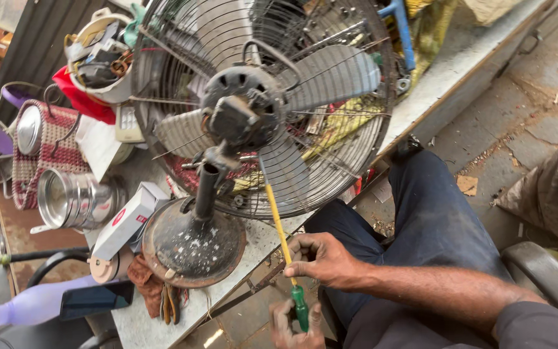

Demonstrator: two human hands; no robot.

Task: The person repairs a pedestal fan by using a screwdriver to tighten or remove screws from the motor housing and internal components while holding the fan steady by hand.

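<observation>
I see the fan (253, 123) standing on the worktop (143, 323), just above my hands. My left hand (295, 323) is wrapped around the screwdriver (282, 239) handle; my right hand (321, 258) pinches its yellow shaft, tip at the fan's motor.

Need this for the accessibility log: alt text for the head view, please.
Both hands grip a long screwdriver: the right hand on its yellow shaft, the left hand on the green handle, tip pushed through the wire guard of an old table fan. The fan lies tilted on a cluttered workbench, its rusty round base toward the person.
</observation>
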